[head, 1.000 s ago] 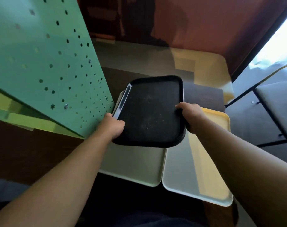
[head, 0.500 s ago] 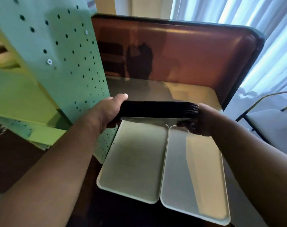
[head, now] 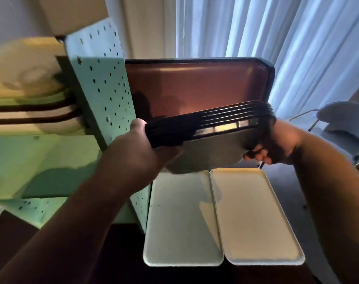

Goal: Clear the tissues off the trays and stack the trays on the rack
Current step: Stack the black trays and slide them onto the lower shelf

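A stack of several black trays (head: 211, 128) hangs in the air, tilted up on its right side, its grey underside facing me. My left hand (head: 141, 146) grips its left end and my right hand (head: 277, 142) grips its right end. The stack is level with the upper shelves of the green perforated rack (head: 100, 95) at the left, where other trays (head: 31, 111) lie stacked. Below the raised stack, a pale green tray (head: 180, 218) and a cream tray (head: 252, 218) lie side by side on the table. No tissues are in sight.
A reddish-brown panel with a dark rim (head: 195, 85) stands upright behind the table. White curtains (head: 277, 27) hang beyond it. A grey chair (head: 344, 124) sits at the right. The dark table edge (head: 117, 253) runs under my arms.
Both hands have lifted the black tray stack from just above the pale trays to rack-shelf height and tilted it. The camera has tipped upward, showing the curtains.
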